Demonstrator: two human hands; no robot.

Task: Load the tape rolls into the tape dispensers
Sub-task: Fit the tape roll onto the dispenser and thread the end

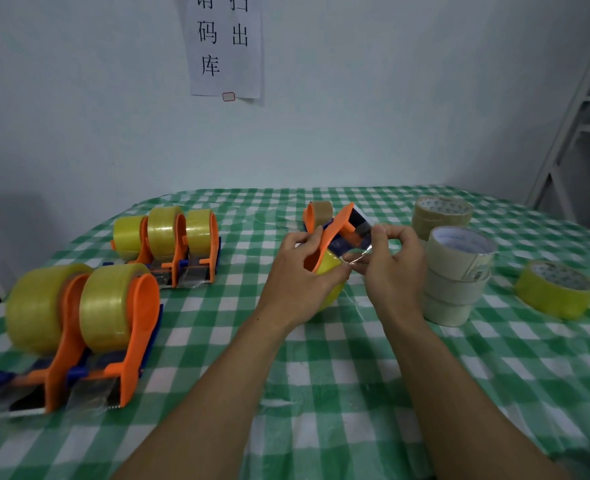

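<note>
Checked table [338,375], dispenser [335,224] in left hand [297,282]

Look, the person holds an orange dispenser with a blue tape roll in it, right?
No, the tape roll in the orange dispenser is yellow, not blue. The head view shows the left hand holding that dispenser while the right hand pinches the loose tape end.

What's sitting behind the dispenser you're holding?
A brown tape roll in another orange dispenser. Its base and blade are hidden by the held dispenser and the left hand.
</note>
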